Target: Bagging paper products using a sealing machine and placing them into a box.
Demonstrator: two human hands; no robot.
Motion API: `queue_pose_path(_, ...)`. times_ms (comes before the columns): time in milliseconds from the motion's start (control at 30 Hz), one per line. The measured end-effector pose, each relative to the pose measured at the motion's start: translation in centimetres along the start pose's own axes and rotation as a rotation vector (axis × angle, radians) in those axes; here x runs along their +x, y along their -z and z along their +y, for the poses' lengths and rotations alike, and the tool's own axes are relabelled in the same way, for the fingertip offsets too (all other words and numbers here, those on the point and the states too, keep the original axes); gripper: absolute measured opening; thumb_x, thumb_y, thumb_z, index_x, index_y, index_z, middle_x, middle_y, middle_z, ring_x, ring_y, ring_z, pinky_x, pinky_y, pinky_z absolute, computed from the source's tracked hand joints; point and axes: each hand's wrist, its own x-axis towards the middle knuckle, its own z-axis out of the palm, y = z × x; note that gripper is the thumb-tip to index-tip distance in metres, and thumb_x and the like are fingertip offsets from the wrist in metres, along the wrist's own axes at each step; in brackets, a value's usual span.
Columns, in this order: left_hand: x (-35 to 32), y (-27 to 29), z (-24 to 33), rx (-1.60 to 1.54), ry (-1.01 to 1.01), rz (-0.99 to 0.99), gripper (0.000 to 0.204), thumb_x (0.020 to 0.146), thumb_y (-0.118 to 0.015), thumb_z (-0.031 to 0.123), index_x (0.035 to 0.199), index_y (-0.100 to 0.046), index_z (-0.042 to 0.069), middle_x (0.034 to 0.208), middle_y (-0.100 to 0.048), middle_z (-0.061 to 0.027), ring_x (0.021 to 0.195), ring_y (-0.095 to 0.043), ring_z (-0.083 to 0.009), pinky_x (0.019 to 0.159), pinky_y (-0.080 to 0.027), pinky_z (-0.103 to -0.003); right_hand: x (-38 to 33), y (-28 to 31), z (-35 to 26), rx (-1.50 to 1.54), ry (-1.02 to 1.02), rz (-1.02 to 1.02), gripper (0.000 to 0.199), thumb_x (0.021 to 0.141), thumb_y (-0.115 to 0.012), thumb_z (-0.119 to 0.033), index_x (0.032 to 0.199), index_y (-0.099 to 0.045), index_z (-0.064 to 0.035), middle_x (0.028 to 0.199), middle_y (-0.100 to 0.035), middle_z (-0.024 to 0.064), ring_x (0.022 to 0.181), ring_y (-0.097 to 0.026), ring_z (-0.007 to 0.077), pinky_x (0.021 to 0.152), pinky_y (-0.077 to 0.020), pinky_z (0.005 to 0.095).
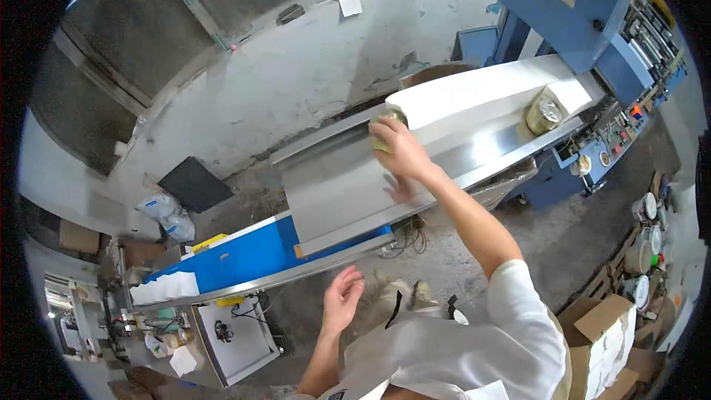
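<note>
Hand grips round weight-like piece at end of long white stack

A person in a white short-sleeved shirt [459, 333] reaches across a shiny, sheet-metal table with a raised edge [333, 185], the right hand [400, 150] closed around a rounded, olive-yellow piece [398, 115], mostly hidden by the fingers. The piece sits at the near-left end of a long, curving white stack of thin sheets [474, 96], which runs along the far side of the table; whether the two touch is hard to tell. The hand's reflection shows in the metal below.

The left hand [344, 298] hangs well apart from the table, its fingers loosely curled, partly open and holding nothing.

At the stack's other end, a squat, tan cylinder with a shiny top [544, 115] rests on the metal, just beside the white sheets. Beyond it stands a large, blue-painted machine [570, 7]. Below the table's left end runs a bright blue conveyor belt [244, 255], a white, jagged-edged pile [167, 288] lying at its far left. An open brown cardboard box [603, 315] stands at lower right.
</note>
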Motion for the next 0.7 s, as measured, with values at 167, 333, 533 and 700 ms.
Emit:
queue_pose_path(167, 4.1, 0.2, 1.4, -0.066, -0.044, 0.065, 0.041, 0.094, -0.062, 0.008, 0.132, -0.050, -0.001, 0.116, -0.064, -0.0105, 0.100, -0.062, -0.0144, 0.089, -0.050, -0.028, 4.3, -2.9, 6.3, -0.472, -0.012, -0.409, 0.080, 0.067, -0.078, -0.026, 0.137, -0.045, -0.0100, 0.129, -0.047, 0.0275, 0.122, -0.046, 0.0447, 0.103, -0.0404, 0.0491)
queue_pose_path(333, 9.4, 3.0, 4.3, -0.215, -0.133, 0.186, 0.030, 0.097, -0.058, 0.016, 0.121, -0.056, -0.002, 0.107, -0.067, -0.0081, 0.092, -0.064, -0.0142, 0.078, -0.052, -0.025, 5.6, -2.9, 4.6, -0.577, -0.008, -0.548, 0.093, 0.056, -0.084, -0.032, 0.138, -0.044, -0.0095, 0.123, -0.050, 0.0279, 0.113, -0.052, 0.0436, 0.097, -0.0432, 0.0479)
queue_pose_path(533, 22.9, 3.6, 7.1, 0.005, -0.188, 0.174, 0.039, 0.098, -0.057, 0.029, 0.116, -0.059, -0.006, 0.105, -0.068, -0.0095, 0.093, -0.064, -0.0148, 0.081, -0.052, -0.028, 0.5, -2.5, -2.1, -0.334, 0.046, -0.623, 0.089, 0.063, -0.081, -0.032, 0.140, -0.043, -0.0089, 0.127, -0.045, 0.0236, 0.116, -0.046, 0.0429, 0.097, -0.0438, 0.0505)
queue_pose_path(700, 32.8, -6.4, 9.9, 0.062, -0.136, -0.066, 0.061, 0.095, -0.056, 0.041, 0.129, -0.049, -0.009, 0.121, -0.062, -0.0230, 0.114, -0.060, -0.0299, 0.095, -0.046, -0.036, -2.0, -1.4, -1.0, -0.148, 0.079, -0.679, 0.092, 0.065, -0.082, -0.029, 0.143, -0.038, -0.0103, 0.134, -0.039, 0.0234, 0.124, -0.041, 0.0432, 0.096, -0.0477, 0.0491)
